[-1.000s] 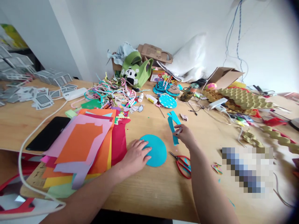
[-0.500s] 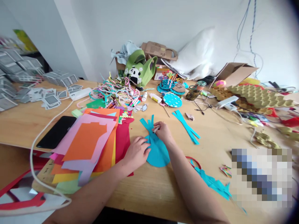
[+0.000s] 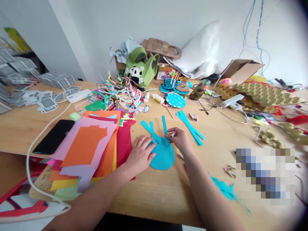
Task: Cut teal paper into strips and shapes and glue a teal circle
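Observation:
A round sheet of blue paper lies flat on the table. Across its upper left edge are crossed blue paper strips. Spread fingers of my left hand rest on the disc's left side and hold nothing. My right hand is closed around a slim white pen-like stick. Its fingertips also touch a single upright blue strip, whose lower end overlaps the disc's top edge. To the right of that hand lie more blue strips, crossed over each other.
Stacked coloured paper and a black phone lie left. Behind are tangled pipe cleaners, a green panda bag and a dotted blue disc. Blue scraps and egg trays are right.
My right hand has moved right, and one blue strip now stands apart from the crossed pair, further right on the disc's edge. My left hand stays on the disc.

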A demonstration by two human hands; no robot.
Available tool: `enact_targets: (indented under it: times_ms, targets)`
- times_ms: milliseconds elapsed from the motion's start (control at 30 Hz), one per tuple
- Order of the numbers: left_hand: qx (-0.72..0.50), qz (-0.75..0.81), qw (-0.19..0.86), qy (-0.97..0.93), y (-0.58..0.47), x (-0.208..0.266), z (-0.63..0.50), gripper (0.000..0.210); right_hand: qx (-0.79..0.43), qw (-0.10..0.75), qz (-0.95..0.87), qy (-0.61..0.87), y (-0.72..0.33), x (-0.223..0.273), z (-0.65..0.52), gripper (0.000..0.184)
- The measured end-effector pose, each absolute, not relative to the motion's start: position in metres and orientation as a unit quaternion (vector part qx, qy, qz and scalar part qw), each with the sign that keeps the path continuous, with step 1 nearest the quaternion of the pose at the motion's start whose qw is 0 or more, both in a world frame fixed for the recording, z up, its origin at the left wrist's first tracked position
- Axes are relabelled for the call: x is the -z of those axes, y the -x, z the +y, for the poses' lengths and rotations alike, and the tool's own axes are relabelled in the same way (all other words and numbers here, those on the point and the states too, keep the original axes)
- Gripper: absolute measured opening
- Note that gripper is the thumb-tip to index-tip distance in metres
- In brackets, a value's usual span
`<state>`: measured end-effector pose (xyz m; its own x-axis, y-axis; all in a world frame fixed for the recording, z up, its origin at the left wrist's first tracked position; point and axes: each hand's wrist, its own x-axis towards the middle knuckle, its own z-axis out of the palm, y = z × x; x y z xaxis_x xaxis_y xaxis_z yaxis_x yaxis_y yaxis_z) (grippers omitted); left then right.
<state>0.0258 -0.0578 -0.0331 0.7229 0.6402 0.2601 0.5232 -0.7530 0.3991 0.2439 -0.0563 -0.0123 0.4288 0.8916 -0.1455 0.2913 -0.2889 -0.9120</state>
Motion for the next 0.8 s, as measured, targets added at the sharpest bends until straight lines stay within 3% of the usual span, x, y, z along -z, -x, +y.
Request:
enact_targets:
  times_ms: [467,700,800]
  targets:
    - [-0.144,0.310,0.134,-0.930,-0.027,0.037,-0.059,0.038,-0.303,0.376,-0.458,0.746,-0.237,0.031,-0.075,0.019]
    - [-0.143,0.310,0.135,-0.930,-0.026,0.035,-0.059,0.038,-0.155,0.318,-0.529,0.771,-0.224,0.023,-0.074,0.014]
    - [-0.146,0.311,0.133,-0.930,-0.026,0.035,-0.059,0.038,-0.164,0.329,-0.552,0.748,-0.215,0.023,-0.067,0.015]
